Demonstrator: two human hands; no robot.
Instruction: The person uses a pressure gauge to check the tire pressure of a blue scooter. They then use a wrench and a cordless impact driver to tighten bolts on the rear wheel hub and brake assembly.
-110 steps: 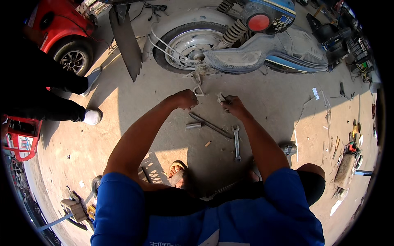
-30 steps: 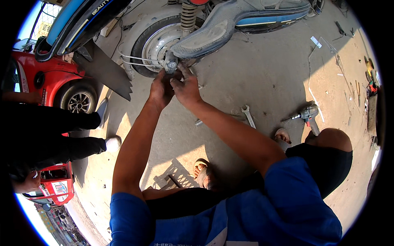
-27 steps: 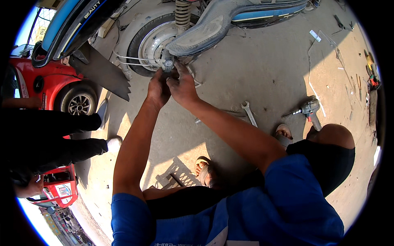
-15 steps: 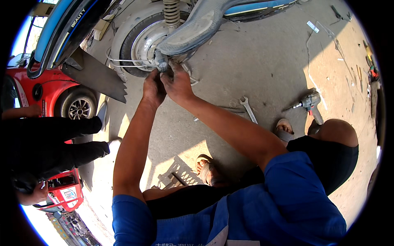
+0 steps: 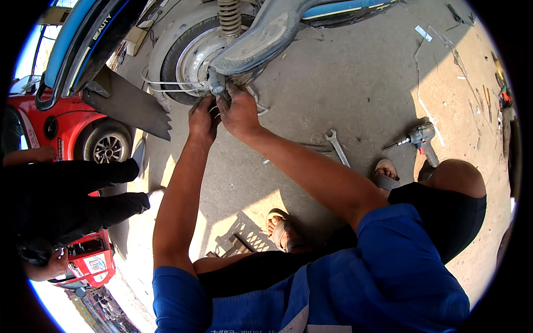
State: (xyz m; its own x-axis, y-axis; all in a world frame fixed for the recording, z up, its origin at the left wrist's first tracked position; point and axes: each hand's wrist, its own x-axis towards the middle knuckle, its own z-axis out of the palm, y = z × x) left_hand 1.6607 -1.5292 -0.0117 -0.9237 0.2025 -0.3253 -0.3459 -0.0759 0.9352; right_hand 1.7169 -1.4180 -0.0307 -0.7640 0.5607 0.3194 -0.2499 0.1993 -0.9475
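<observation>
The grey end fitting sits at the wheel's axle, directly ahead of my fingertips and at the upper end of my reach. My left hand is below it and slightly to its left; my right hand is below it and to its right. Both hands are partly closed, fingers bent, with a narrow gap between them. My right fingertips meet the underside of the fitting. My own hands screen the contact area, so I cannot tell whether either hand grips a part.

Behind the fitting stands the wheel, a black tyre on a dusty pale rim. Two thin pale rods extend left from the fitting. A coil spring rises beyond it, and a textured grey side panel extends to the upper right. A bent metal bar lies just beside my right hand.

On the concrete floor, nearer my feet, lies an open-end wrench, partly covered by my right forearm. Farther right, near my right knee, rests a cordless power driver. To the left hangs a dark flap with a jagged edge; beyond it, a person in dark trousers stands beside a red vehicle.
</observation>
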